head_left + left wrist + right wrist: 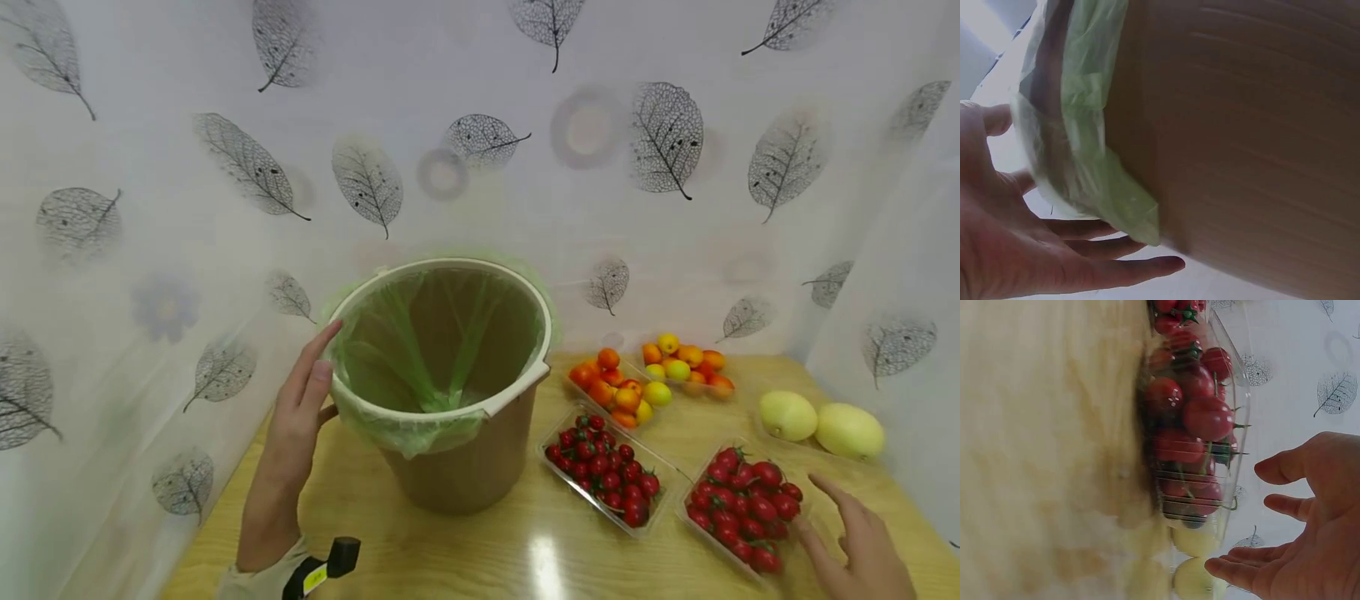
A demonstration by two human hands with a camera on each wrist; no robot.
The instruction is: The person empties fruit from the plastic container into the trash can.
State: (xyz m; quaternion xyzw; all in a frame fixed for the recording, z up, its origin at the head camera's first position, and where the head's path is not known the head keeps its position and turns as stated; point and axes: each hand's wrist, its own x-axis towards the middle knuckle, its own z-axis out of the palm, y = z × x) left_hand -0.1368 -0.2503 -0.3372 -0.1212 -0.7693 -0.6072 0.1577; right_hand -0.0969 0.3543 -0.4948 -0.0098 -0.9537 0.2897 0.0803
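Observation:
A brown bucket-like bin (468, 475) with a pale rim stands left of centre, lined with a thin green plastic bag (427, 437) folded over the rim. My left hand (285, 442) is beside the rim's left side; the left wrist view shows its fingers (1116, 273) extended close to the bag's folded edge. At the lower right, my right hand (862, 546) is next to a clear tray of cherry tomatoes (738, 504). Its fingers are spread and loosely bent around nothing. In the right wrist view, the green-stemmed tomatoes (1207, 419) lie just beyond the fingertips.
A second tray of cherry tomatoes (603, 471) sits between the bin and the right tray. Behind are two trays of small orange and yellow fruits (626, 396), (690, 362). Two pale yellow melons (847, 429) lie at the right. A leaf-print curtain (480, 200) encloses the wooden table (465, 554).

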